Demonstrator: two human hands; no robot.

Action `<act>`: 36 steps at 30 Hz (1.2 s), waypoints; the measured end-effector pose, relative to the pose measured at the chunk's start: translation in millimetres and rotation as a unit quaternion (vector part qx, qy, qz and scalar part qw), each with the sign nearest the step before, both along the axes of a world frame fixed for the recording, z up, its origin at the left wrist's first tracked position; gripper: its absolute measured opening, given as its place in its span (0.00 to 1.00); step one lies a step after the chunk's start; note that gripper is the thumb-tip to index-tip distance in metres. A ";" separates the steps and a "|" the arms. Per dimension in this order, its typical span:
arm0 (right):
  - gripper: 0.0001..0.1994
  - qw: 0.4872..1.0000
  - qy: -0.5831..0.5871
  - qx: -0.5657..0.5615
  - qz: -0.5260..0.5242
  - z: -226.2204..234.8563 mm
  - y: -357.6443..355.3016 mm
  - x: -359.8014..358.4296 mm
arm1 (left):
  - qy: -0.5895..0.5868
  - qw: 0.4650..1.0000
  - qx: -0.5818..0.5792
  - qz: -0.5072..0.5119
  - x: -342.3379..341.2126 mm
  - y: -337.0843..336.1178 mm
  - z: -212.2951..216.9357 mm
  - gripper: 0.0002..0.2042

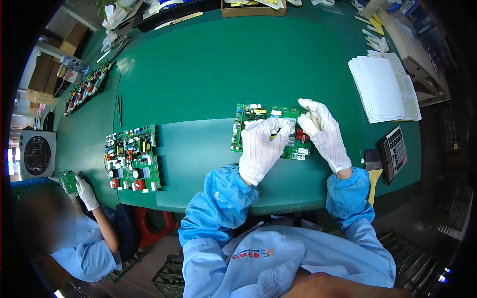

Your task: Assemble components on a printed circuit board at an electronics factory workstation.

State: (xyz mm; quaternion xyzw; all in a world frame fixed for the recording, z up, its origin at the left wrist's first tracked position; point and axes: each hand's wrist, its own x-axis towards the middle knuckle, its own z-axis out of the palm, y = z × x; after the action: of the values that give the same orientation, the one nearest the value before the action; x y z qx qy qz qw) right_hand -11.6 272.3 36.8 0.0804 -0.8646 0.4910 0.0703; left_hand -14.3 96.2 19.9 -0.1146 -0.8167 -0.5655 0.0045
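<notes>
A green circuit board (237,141) lies on the green table in front of me, crowded with small parts, among them a red one. Both of my hands wear white striped gloves under blue sleeves. My left hand (263,149) rests over the middle of the board, its fingers curled down and drawn together. What they grip is hidden beneath them. At the board's right side, my right hand (323,131) has thumb and fingers pinched together just above the parts. Anything between those fingertips is too small to make out.
More populated circuit boards (131,159) lie to the left, with black tweezers (120,110) beyond them. Papers (380,89), a calculator (395,154) and a brush (373,179) line the right. At lower left, a co-worker's gloved hand (87,193) holds a small green board (69,183).
</notes>
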 end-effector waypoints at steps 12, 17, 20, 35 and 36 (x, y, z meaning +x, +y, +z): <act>0.16 0.932 0.286 0.220 -0.027 -8.2 -18.6 10.6 | -0.063 0.995 0.073 0.006 -1.7 -4.7 3.2 0.08; 0.18 0.909 0.310 0.273 -0.061 -17.3 -21.1 9.4 | 0.009 0.995 0.090 0.040 -3.2 -1.4 -0.7 0.05; 0.17 0.917 0.294 0.264 -0.059 -17.1 -25.3 7.0 | 0.062 0.997 0.031 0.044 -6.1 -3.6 -13.6 0.05; 0.11 0.957 0.249 0.129 -0.075 -10.0 -24.1 3.6 | -0.073 0.989 0.125 0.018 -6.6 -5.6 -11.0 0.10; 0.11 0.957 0.249 0.128 -0.073 -8.3 -25.1 4.3 | -0.073 0.989 0.124 0.020 -6.4 -6.2 -11.2 0.10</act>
State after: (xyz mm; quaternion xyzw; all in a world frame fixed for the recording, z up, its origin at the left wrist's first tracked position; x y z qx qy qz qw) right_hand -7.3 247.1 28.5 0.1448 -0.8789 0.3345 0.3078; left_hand -20.7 90.0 8.7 -0.0552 -0.7405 -0.6692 -0.0303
